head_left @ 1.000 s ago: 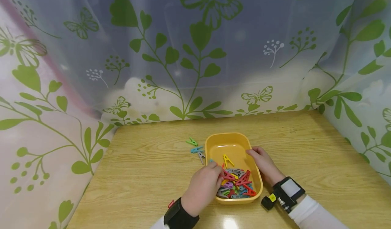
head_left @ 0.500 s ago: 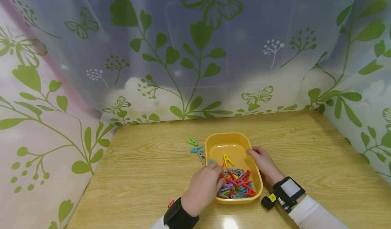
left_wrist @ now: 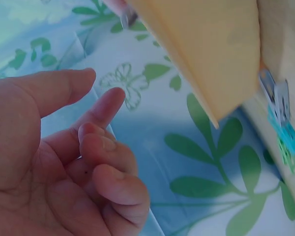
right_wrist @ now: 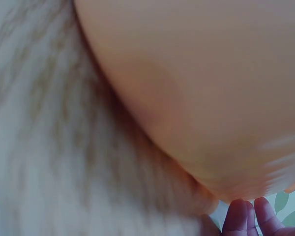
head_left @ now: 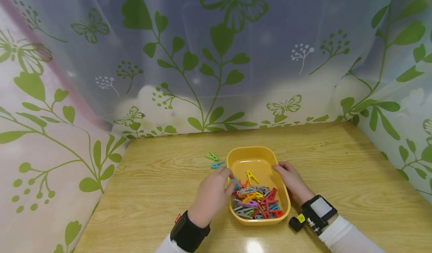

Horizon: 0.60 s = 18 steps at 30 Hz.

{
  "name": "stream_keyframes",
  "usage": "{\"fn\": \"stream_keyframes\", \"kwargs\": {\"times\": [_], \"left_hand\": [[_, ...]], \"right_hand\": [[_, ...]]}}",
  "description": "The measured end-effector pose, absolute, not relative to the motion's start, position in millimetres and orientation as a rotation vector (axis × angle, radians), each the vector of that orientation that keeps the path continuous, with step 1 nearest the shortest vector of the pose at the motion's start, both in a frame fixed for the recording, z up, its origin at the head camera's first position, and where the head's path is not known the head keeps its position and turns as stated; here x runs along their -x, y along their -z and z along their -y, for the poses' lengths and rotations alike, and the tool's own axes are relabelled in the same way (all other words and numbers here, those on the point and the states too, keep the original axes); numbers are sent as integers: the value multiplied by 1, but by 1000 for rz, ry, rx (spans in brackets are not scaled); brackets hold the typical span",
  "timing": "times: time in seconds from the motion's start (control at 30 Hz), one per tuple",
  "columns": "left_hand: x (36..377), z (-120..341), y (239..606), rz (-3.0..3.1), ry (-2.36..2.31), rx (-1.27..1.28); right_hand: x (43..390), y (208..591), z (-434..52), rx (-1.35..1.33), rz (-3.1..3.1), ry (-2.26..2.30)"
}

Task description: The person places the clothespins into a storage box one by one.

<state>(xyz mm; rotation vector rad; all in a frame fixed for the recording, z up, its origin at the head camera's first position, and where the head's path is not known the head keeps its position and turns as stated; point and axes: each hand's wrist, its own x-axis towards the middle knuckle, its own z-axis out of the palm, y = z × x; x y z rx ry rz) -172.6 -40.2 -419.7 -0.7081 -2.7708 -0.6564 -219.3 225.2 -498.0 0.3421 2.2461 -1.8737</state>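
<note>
In front of you the wooden table [head_left: 162, 193] carries the yellow tray [head_left: 256, 159], which sits near the middle with a heap of coloured clothespins [head_left: 256, 202] piled in its near end and one yellow clothespin [head_left: 250, 177] lying apart toward the centre. Your right hand [head_left: 291, 181] holds the tray's right rim with curled fingers, while your left hand [head_left: 210, 195] rests at the left rim, fingers loosely curled with nothing visibly pinched. Just outside that rim lie a green clothespin [head_left: 212, 156] and a blue clothespin [head_left: 217, 165].
</note>
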Motion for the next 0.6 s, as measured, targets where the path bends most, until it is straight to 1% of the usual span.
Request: {"fn": "stream_keyframes", "kwargs": {"times": [0.3, 0.6], "left_hand": [[193, 56, 423, 2771, 634, 541], [210, 63, 437, 2848, 565, 472]], "right_hand": [[220, 498, -225, -345, -2251, 1875], [220, 499, -226, -342, -2254, 1860]]}}
